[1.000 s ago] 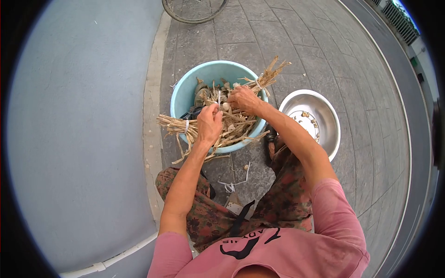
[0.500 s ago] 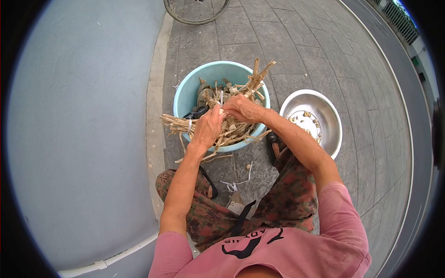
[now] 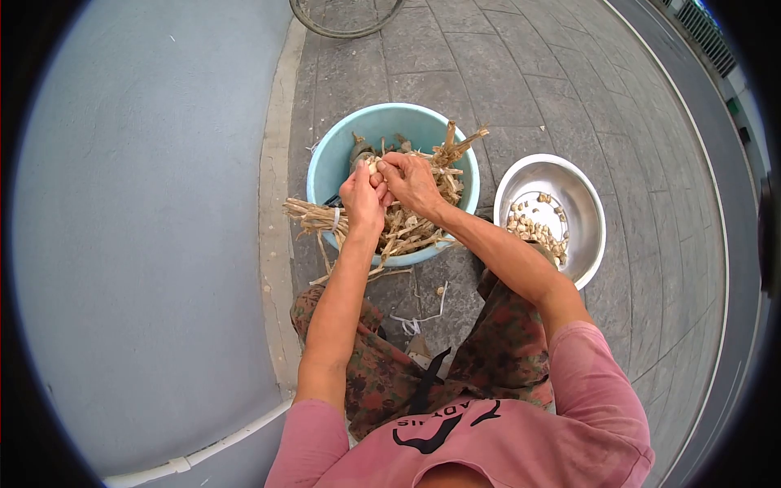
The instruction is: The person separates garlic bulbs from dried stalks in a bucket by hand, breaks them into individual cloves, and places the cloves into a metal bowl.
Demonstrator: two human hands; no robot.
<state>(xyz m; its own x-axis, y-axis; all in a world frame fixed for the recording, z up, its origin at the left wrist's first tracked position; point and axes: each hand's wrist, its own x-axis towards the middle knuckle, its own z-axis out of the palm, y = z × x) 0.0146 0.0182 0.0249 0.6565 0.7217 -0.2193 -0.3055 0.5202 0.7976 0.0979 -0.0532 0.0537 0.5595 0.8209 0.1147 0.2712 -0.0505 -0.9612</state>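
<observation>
Both of your hands were closed in on it: your left hand (image 3: pixel 364 198) cradled a small, pale garlic bulb (image 3: pixel 373 164) in its fingers, and your right hand (image 3: pixel 413 183) pinched at it from the other side. There it was, right above the blue tub (image 3: pixel 326 163), off-white and largely covered by your fingers. Under your wrists, dry tan stalks (image 3: pixel 313 215) spilled over the tub's rim, a bunch of them bound with a white tie (image 3: pixel 336 218). Out to the right, the steel basin (image 3: pixel 585 213) held a scatter of pale cloves (image 3: pixel 547 233). Lettering on your pink shirt (image 3: pixel 521 443) ran upside down in black; "AD" and "IS" came through, the rest too creased to read. Grey paving (image 3: pixel 521 98) lay all around, with white string (image 3: pixel 413 325) near your legs, a blue-grey wall (image 3: pixel 154 228) to the left, a bicycle wheel (image 3: pixel 346 34) up ahead and a road (image 3: pixel 700 122) far right.
</observation>
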